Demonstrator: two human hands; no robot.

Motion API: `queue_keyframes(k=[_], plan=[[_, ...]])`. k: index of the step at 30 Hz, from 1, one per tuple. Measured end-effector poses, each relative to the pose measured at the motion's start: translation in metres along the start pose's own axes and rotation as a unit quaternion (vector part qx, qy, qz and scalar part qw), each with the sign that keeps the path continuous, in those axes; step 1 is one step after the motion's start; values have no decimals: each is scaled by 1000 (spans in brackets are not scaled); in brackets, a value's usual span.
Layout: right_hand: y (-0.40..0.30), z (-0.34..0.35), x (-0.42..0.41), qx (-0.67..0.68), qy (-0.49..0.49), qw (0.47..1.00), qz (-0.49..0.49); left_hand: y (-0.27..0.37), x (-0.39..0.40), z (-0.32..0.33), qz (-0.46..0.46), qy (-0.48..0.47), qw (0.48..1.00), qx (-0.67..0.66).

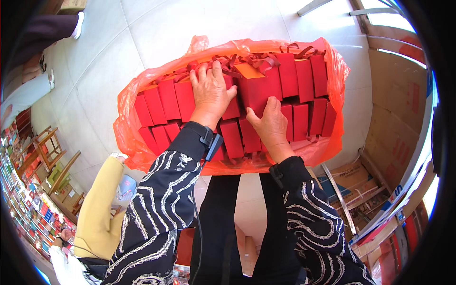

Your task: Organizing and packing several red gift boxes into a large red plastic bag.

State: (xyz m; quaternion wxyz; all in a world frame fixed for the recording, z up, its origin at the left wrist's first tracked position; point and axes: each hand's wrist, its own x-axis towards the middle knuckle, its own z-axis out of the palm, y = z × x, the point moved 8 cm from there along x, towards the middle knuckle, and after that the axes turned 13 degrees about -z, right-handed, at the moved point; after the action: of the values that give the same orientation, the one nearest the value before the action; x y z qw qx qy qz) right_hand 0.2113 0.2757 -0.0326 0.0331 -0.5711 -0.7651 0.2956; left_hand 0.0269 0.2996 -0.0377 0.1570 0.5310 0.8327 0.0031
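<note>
Two rows of red boxes with ribbon ties (288, 73) stand packed in a translucent red plastic bag (336, 67). My left hand (212, 94) lies over the upper row, fingers spread across the box tops and ribbons, thumb out to the right. Whether it grips a box beneath the palm is hidden. Beside it, one red box (254, 89) sits tilted and higher than its neighbours, showing an orange top face. Thumb and fingers of my right hand (269, 124) are at the lower edge of this tilted box, seemingly holding it.
Pale floor tiles (245, 17) surround the bag. Large cardboard sheets (395, 103) lean at the right, above a metal-edged frame with cartons (356, 178). At left are a wooden stool (48, 146), a blue plastic basket (126, 187) and a person in yellow trousers (101, 206). Another person's leg (46, 30) shows upper left.
</note>
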Motion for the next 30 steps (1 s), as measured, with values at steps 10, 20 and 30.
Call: queue_keyframes(k=[10,20,30], plan=[[-5,2,2,-5,-6,1000,-7,-13,-7,-8,-2,16,1000,6],[-12,18,17,-18,-4,1000,-24,-19,-9,-12,39,39,997,-51],[-16,23,15,-78,-15,996,-32,-69,-3,-13,65,-5,998,-14]])
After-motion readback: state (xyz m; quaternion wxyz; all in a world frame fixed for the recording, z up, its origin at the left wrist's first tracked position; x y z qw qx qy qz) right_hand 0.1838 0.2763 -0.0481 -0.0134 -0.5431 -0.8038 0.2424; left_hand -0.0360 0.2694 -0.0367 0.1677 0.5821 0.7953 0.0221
